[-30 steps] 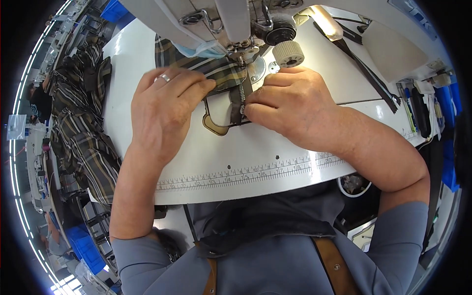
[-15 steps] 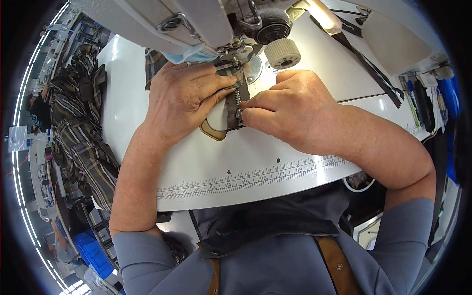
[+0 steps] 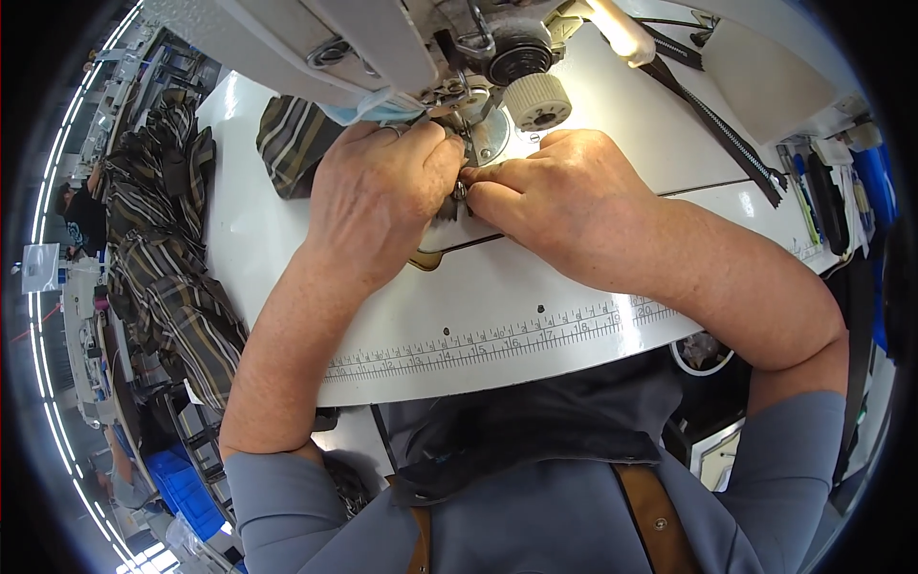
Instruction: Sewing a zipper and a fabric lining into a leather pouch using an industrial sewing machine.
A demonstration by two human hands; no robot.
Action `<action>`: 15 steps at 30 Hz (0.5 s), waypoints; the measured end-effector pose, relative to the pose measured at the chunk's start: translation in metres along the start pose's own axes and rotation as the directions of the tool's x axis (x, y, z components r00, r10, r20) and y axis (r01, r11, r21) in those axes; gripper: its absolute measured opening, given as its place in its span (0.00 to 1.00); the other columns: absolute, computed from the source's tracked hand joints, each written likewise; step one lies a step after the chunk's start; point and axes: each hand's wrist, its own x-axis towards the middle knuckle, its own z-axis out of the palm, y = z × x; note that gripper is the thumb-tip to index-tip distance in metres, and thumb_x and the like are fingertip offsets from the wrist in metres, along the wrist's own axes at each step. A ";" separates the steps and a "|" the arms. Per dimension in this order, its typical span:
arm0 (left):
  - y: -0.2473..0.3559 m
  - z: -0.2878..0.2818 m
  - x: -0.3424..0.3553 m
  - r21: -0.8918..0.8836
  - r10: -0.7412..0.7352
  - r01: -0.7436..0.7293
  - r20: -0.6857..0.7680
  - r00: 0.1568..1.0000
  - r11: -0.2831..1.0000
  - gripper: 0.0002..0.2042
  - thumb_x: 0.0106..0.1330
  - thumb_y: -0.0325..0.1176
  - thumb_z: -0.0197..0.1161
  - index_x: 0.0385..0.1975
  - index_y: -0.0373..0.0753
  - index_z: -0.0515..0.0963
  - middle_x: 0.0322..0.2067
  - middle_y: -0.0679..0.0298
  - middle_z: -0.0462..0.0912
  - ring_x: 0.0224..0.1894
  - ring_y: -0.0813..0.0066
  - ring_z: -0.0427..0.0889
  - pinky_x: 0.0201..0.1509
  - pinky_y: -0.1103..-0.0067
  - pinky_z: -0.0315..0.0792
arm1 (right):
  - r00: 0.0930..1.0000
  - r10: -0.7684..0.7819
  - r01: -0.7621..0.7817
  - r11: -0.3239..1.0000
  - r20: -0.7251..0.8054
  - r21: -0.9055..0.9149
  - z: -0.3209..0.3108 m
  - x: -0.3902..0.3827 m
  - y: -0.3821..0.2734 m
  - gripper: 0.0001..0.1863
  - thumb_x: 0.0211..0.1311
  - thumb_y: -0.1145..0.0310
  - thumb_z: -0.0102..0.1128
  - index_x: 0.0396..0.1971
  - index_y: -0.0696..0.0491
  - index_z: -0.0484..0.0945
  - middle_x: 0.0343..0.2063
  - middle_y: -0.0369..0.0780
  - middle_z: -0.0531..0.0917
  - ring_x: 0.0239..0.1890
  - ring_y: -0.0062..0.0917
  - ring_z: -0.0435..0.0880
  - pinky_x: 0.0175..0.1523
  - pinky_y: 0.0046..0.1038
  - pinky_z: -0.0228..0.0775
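Observation:
A striped dark fabric piece (image 3: pixel 292 143) lies under the white sewing machine head (image 3: pixel 402 43), partly behind my left hand. My left hand (image 3: pixel 378 196) is closed on that fabric, its fingertips just in front of the presser foot. A short dark zipper with a metal slider (image 3: pixel 460 194) runs toward me between my hands; most of it is covered. My right hand (image 3: pixel 564 206) pinches the zipper near its slider, its curled fingers almost touching my left hand's. The silver needle plate (image 3: pixel 490 134) shows behind them.
Striped fabric (image 3: pixel 158 258) is heaped at the table's left. Loose dark zippers (image 3: pixel 717 129) lie at the back right, near pens and tools (image 3: pixel 822 191). A printed measuring scale (image 3: pixel 497 344) runs along the white table's front. A distant person (image 3: pixel 81 215) appears far left, above blue bins (image 3: pixel 186 488).
My left hand has moved right and up toward the presser foot. The fabric has shifted left and bunched, and the zipper has moved up, now mostly hidden. My right hand has moved up slightly.

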 end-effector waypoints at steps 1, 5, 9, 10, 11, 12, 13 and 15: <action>0.002 0.000 0.001 0.001 0.001 -0.001 0.002 1.000 1.000 0.10 0.56 0.29 0.66 0.38 0.40 0.83 0.25 0.66 0.79 0.27 0.66 0.80 0.36 0.72 0.72 | 1.000 0.012 -0.012 1.000 0.022 0.004 0.000 0.000 0.000 0.07 0.48 0.69 0.65 0.28 0.53 0.79 0.28 0.35 0.84 0.22 0.28 0.82 0.26 0.29 0.74; 0.009 -0.001 0.006 0.045 -0.053 0.051 0.050 0.997 0.998 0.07 0.57 0.28 0.64 0.36 0.39 0.81 0.27 0.61 0.81 0.29 0.62 0.82 0.36 0.68 0.73 | 0.998 0.038 -0.038 0.999 0.048 -0.017 0.000 0.003 0.000 0.06 0.51 0.69 0.65 0.27 0.54 0.78 0.28 0.36 0.83 0.21 0.29 0.82 0.26 0.30 0.74; 0.013 -0.006 0.008 -0.063 -0.196 0.204 0.107 0.975 0.977 0.06 0.60 0.27 0.62 0.36 0.37 0.80 0.29 0.56 0.82 0.31 0.57 0.83 0.37 0.65 0.74 | 0.998 0.050 -0.049 0.999 0.027 -0.004 0.002 0.005 -0.001 0.07 0.52 0.69 0.65 0.26 0.54 0.78 0.27 0.37 0.83 0.21 0.29 0.82 0.26 0.31 0.75; 0.015 -0.008 0.008 -0.063 -0.193 0.201 0.111 0.975 0.978 0.06 0.60 0.27 0.62 0.36 0.37 0.80 0.29 0.56 0.82 0.31 0.57 0.83 0.37 0.65 0.74 | 0.999 0.045 -0.045 0.999 0.025 -0.020 0.003 0.005 -0.001 0.07 0.52 0.68 0.66 0.26 0.55 0.78 0.27 0.37 0.83 0.21 0.29 0.82 0.26 0.31 0.75; 0.016 -0.009 0.008 -0.116 -0.225 0.237 0.110 0.968 0.965 0.05 0.62 0.27 0.62 0.36 0.36 0.80 0.28 0.55 0.82 0.31 0.56 0.83 0.37 0.65 0.74 | 0.999 0.040 -0.039 0.999 0.023 -0.037 0.003 0.005 -0.002 0.07 0.53 0.68 0.66 0.26 0.55 0.77 0.28 0.38 0.83 0.21 0.29 0.82 0.26 0.31 0.75; 0.017 -0.009 0.008 -0.176 -0.258 0.276 0.116 0.959 0.945 0.05 0.63 0.27 0.61 0.36 0.34 0.79 0.28 0.53 0.82 0.31 0.55 0.82 0.36 0.65 0.74 | 0.999 0.043 -0.042 0.998 0.022 -0.038 0.004 0.005 -0.002 0.07 0.53 0.68 0.66 0.26 0.55 0.77 0.28 0.38 0.83 0.21 0.29 0.82 0.26 0.31 0.75; 0.018 -0.009 0.008 -0.167 -0.254 0.269 0.108 0.961 0.949 0.05 0.63 0.27 0.61 0.36 0.34 0.79 0.28 0.53 0.82 0.31 0.55 0.82 0.36 0.65 0.74 | 0.999 0.043 -0.043 0.998 0.015 -0.039 0.004 0.004 -0.002 0.08 0.53 0.67 0.66 0.26 0.55 0.77 0.29 0.39 0.83 0.20 0.29 0.82 0.26 0.31 0.76; 0.019 -0.008 0.009 -0.283 -0.334 0.360 0.138 0.932 0.889 0.03 0.62 0.25 0.61 0.30 0.33 0.76 0.29 0.53 0.82 0.32 0.51 0.82 0.36 0.63 0.75 | 0.999 0.047 -0.046 0.998 0.009 -0.041 0.004 0.002 -0.002 0.09 0.53 0.67 0.67 0.26 0.55 0.77 0.30 0.39 0.83 0.20 0.29 0.82 0.26 0.31 0.76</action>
